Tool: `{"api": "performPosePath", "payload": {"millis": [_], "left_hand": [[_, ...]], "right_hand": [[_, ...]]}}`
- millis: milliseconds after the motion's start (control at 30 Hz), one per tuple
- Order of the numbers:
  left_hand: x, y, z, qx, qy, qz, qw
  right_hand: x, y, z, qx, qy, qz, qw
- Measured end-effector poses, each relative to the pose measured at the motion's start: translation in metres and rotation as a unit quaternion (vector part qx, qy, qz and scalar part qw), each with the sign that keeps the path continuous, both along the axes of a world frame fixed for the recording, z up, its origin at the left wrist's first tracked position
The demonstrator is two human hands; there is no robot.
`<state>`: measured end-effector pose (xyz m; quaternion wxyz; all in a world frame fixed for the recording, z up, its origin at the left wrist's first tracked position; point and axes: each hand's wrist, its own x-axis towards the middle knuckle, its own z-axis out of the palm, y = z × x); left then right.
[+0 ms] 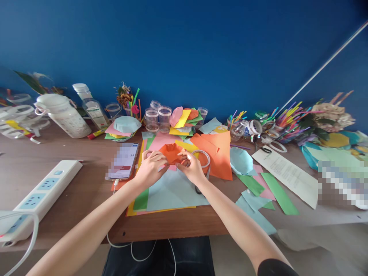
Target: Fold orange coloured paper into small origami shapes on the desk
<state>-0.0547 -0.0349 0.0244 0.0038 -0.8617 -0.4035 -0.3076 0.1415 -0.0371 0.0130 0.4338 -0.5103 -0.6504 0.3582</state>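
Observation:
An orange folded paper piece with a many-sided, dish-like outline [172, 152] is held up between my two hands, above the stacked coloured paper. My left hand [152, 165] grips its left edge with the fingers closed. At its right edge, my right hand [189, 165] pinches the paper between thumb and fingers. Beneath lies a light blue sheet [172, 193] on green, pink and yellow ones. A roll of clear tape [204, 156] sits just right of my right hand. Scissors [198, 189] lie partly hidden under my right wrist.
A phone [123, 163] with a charging cable lies left of the paper, and a white power strip [43, 197] farther left. Folded paper stacks [185, 120], cups [164, 117] and a bottle [92, 107] line the blue wall. Paper scraps [280, 193] and a printed sheet [287, 174] lie right.

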Motion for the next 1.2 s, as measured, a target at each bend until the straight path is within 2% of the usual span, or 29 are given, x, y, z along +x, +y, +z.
{"api": "performPosePath", "payload": {"millis": [300,500,633,1000,1200], "left_hand": [[0.0071,-0.0041,0.0049,-0.023,0.005,-0.036,0.999],[0.0085,-0.0017,0.0017,-0.034,-0.035,0.018,0.999],[0.0092,-0.0009,-0.0001,-0.030,-0.041,0.026,0.998],[0.0066,-0.0012,0.0027,0.000,-0.001,-0.048,0.999],[0.0064,0.0000,0.0005,-0.013,-0.001,-0.055,0.998]], "right_hand": [[-0.0045,-0.0014,-0.0007,0.032,-0.010,-0.024,0.999],[-0.0055,-0.0010,-0.0029,0.041,-0.009,-0.012,0.999],[-0.0066,-0.0017,-0.0022,0.057,-0.015,-0.006,0.998],[-0.0070,-0.0020,-0.0007,0.061,-0.047,-0.029,0.997],[-0.0064,-0.0027,-0.0035,0.057,-0.054,0.022,0.997]]}}
